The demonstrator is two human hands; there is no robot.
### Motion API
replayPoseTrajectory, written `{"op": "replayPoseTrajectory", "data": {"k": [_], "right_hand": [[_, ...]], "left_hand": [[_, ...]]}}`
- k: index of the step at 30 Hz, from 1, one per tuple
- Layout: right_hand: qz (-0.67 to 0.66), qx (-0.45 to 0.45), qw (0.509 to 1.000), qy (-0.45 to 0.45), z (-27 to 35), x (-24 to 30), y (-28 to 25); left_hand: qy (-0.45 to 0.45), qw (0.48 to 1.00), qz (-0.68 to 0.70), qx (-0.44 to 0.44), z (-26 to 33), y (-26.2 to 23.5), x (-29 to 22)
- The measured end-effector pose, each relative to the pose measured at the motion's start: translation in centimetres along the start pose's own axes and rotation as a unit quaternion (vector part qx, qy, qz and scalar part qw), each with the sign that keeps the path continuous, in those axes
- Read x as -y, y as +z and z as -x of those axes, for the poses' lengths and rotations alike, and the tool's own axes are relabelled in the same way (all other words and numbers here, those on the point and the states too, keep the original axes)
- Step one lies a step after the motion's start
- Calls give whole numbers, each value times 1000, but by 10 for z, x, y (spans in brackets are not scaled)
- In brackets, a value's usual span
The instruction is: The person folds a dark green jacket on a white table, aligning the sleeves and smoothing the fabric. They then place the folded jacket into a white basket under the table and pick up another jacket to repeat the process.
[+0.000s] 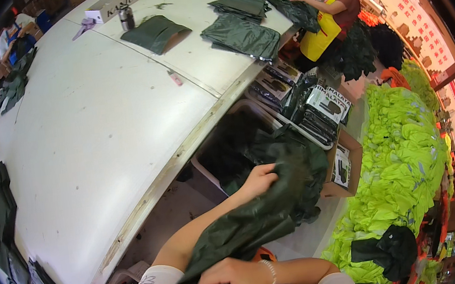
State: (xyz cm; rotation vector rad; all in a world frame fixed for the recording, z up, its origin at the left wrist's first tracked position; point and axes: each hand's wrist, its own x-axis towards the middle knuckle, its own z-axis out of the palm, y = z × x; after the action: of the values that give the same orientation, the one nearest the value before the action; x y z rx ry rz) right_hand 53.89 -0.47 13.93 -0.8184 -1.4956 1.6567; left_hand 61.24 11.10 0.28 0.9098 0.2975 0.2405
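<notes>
A dark green, slightly shiny garment (249, 224) stretches in front of my body; its exact kind does not show. My left hand (261, 180) is closed on its upper part, fingers curled into the cloth. Down by my waist, my right hand (232, 279), with a beaded bracelet at the wrist, grips the lower end. The far part of the cloth is blurred and merges with more dark green garments (303, 161), lying in and over a bin (209, 175) beside the table.
A large white table (105, 117) fills the left side, with folded dark green garments (240, 35) on it. Packaged items lie in a crate (318, 139) and a cardboard box (348, 152). Neon yellow garments (394, 161) are heaped at right. A person (336, 9) handles garments at the table's far side.
</notes>
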Motion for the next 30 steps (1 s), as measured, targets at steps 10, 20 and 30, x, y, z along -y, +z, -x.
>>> {"op": "replayPoseTrajectory", "data": {"k": [10,20,30], "right_hand": [[48,-496,862,-89,102,25,-73],[185,-37,966,175,-28,-48,37],[167,-148,955,-195,-92,53,44]], "left_hand": [[306,886,-250,244,215,18,-139],[119,928,-287,204,308,44,-29],[163,913,-326,-186,353,-118,6]]}}
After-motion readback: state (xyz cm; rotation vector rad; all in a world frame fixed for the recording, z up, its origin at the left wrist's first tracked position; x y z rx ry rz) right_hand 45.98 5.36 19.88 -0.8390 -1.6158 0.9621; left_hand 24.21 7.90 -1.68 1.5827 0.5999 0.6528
